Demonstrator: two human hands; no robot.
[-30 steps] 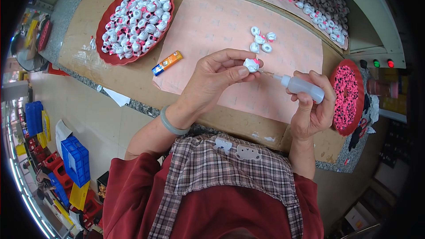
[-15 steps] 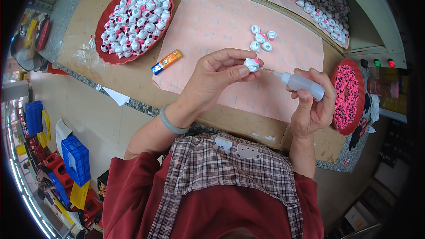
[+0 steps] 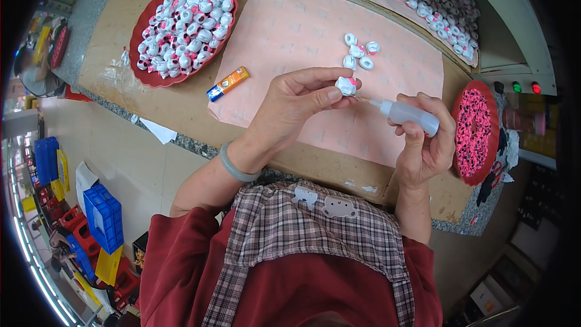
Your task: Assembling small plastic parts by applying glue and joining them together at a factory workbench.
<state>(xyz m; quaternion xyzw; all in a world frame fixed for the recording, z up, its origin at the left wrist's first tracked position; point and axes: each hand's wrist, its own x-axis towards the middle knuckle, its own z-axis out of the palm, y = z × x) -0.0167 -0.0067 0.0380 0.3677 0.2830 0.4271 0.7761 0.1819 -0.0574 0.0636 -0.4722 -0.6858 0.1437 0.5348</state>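
Between the thumb and fingers of my left hand [image 3: 296,100] is a small white figurine head [image 3: 345,86] with a bit of pink on it. My right hand [image 3: 426,145] is wrapped round a translucent squeeze bottle [image 3: 413,117], tilted so that its thin nozzle tip meets or nearly meets the figurine head; I cannot tell which. Just beyond, several similar white pieces [image 3: 357,51] lie in a small cluster on the pink paper sheet [image 3: 290,30]. Left of my left hand lies an orange and blue box [image 3: 227,84].
A red scalloped tray [image 3: 140,75] heaped with white pieces stands at the far left. On the right, another red tray [image 3: 495,139] holds small pink and black parts. A metal-framed shelf [image 3: 514,24] with more pieces edges the back right. Cardboard [image 3: 109,42] covers the tabletop.
The squeeze bottle and my right hand have shifted slightly left, bringing the nozzle closer under the figurine head. My left hand has barely moved.
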